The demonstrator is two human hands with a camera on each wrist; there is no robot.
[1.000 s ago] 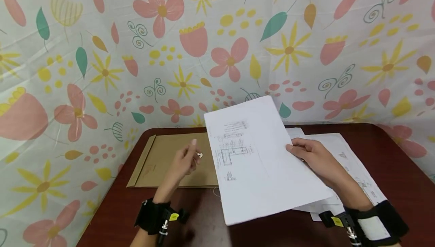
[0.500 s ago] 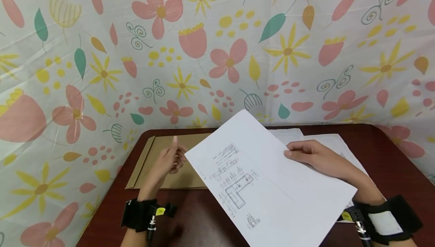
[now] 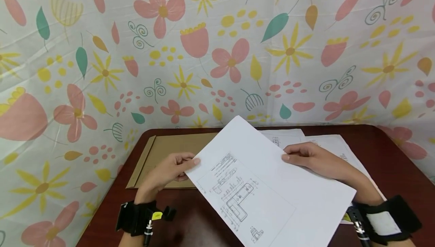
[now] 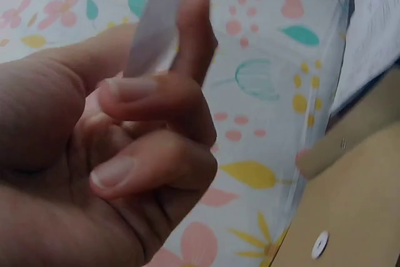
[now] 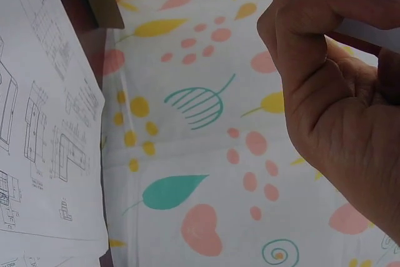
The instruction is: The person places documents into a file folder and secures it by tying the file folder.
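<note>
Both your hands hold one white sheet of paper (image 3: 268, 186) tilted above the dark red desk (image 3: 391, 160): your left hand (image 3: 170, 169) pinches its left corner, thumb on top and fingers curled beneath, while your right hand (image 3: 310, 158) grips the sheet's far right edge, fingers bent over the top. The sheet hangs between the two hands and runs down toward you, its near part cut off by the bottom of the head view. Printed on it are black line drawings of an L-shaped mechanical part with smaller views and a few lines of text above; the writing is too small to read. Under your left hand lies a brown paper envelope (image 3: 159, 152) flat on the desk, and the left wrist view shows its round white button closure (image 4: 320, 244). Under and behind your right hand rest more printed sheets (image 3: 336, 147) carrying similar technical drawings, also unreadable. Each of your wrists wears a black strap (image 3: 134, 216) with a small yellow tag. A floral cloth (image 3: 217, 50) with pink, yellow and green flowers stands behind the desk.
</note>
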